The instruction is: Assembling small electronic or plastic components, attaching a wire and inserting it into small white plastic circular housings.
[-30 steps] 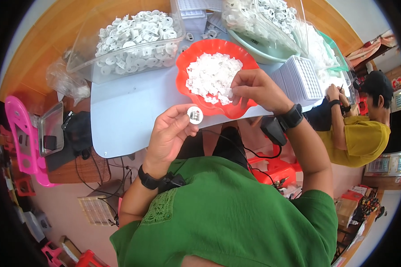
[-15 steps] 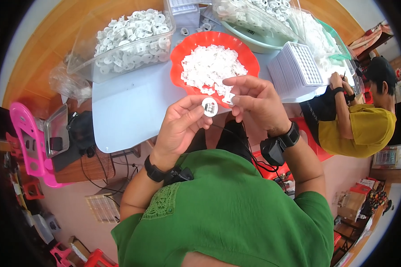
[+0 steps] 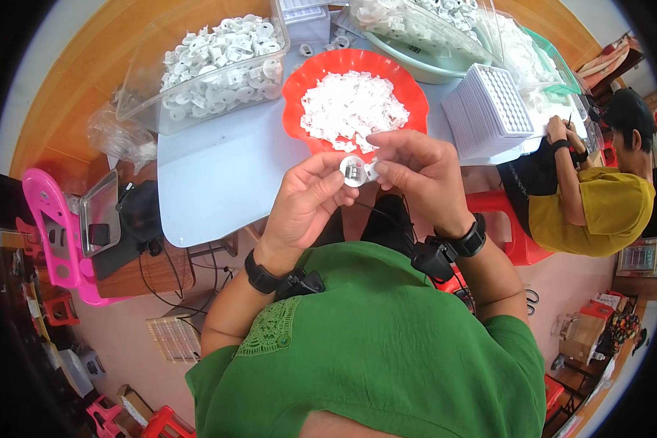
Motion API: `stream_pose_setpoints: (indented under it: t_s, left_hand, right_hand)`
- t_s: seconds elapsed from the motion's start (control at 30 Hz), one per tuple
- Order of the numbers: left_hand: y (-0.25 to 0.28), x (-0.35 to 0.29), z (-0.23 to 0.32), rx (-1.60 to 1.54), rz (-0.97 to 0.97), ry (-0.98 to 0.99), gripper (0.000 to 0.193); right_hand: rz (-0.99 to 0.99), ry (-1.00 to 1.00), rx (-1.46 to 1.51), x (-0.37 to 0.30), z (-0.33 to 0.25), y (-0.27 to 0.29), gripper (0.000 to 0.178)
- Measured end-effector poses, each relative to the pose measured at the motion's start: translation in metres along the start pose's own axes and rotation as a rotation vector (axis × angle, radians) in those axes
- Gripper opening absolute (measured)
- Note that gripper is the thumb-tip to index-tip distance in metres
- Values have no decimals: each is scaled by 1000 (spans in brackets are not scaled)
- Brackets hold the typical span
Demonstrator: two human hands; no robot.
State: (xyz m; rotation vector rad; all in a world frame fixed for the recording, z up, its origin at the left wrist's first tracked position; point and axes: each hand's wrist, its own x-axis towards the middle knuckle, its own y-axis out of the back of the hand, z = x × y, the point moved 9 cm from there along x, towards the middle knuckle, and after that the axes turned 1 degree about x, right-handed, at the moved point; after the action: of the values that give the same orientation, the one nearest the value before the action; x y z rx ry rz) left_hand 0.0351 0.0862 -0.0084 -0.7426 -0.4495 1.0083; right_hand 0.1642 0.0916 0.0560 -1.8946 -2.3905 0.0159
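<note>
Between thumb and fingers, my left hand [image 3: 308,191] grips a round white plastic part [image 3: 353,171] with a dark and metallic inside. My right hand [image 3: 421,175] pinches a small white plastic piece [image 3: 372,172] at the round part's right side; the two pieces meet or nearly meet. Just beyond both hands stands a red scalloped bowl [image 3: 293,98], heaped with small white plastic pieces [image 3: 354,106] that look like the one in my right fingers. Each of my wrists wears a black strap with a small device.
Clear tub [image 3: 219,82] of round white parts, back left, on the pale blue table [image 3: 219,171]. Stacked white trays [image 3: 485,117] stand right of the bowl, a green basin [image 3: 423,66] behind. A co-worker in yellow [image 3: 595,208] sits at right; a pink chair [image 3: 55,226] is at left.
My right hand has brought the small white piece left against or very near the round part. The round part has shifted slightly right and turned a little.
</note>
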Motion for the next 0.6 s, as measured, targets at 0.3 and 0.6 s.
stream_pose_setpoints:
  t_s: [0.3,0.6]
  left_hand:
    - [-9,-1,4,-19,-66,-54,29]
    - [-13,-3,7,-44,-75,-69,31]
  right_hand:
    - [105,210,-146,-1,-17,-8,7]
    - [91,185,-28,0,1,-14,12]
